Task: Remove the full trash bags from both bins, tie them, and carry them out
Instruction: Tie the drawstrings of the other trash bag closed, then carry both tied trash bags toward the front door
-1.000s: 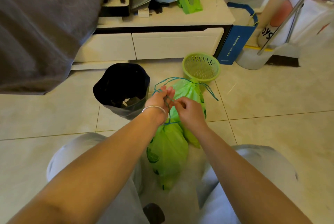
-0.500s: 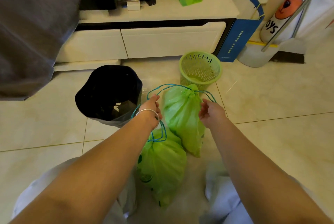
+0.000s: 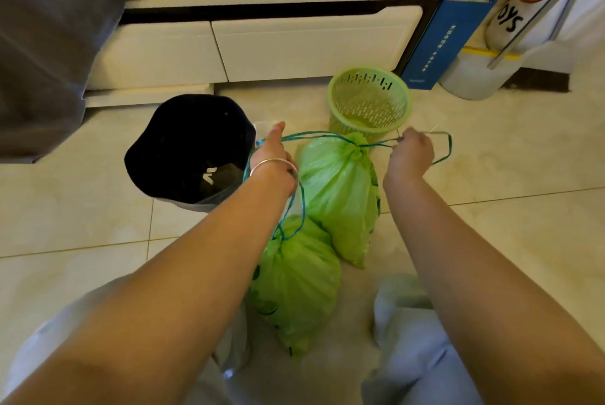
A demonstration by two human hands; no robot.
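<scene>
Two full green trash bags lie on the tile floor between my knees. The far bag (image 3: 337, 195) is cinched at its neck by a blue drawstring (image 3: 314, 135). My left hand (image 3: 273, 152) grips the string's left end and my right hand (image 3: 411, 152) grips the right end, stretched taut and wide apart. The near bag (image 3: 294, 280) is closed, and its blue drawstring loop runs up around my left wrist. A dark bin (image 3: 186, 149) lined with a black bag stands at left. A green perforated bin (image 3: 370, 103) without a liner stands behind the far bag.
A white low cabinet (image 3: 294, 44) with drawers runs across the back. A blue paper bag (image 3: 445, 41) and a white round container (image 3: 474, 77) stand at the back right, with metal poles (image 3: 540, 8) leaning there. Grey fabric (image 3: 42, 44) hangs at upper left.
My hands were together at the far bag's neck, working the string. They have since pulled apart sideways, drawing the drawstring tight and closing the bag. The view has tilted downward.
</scene>
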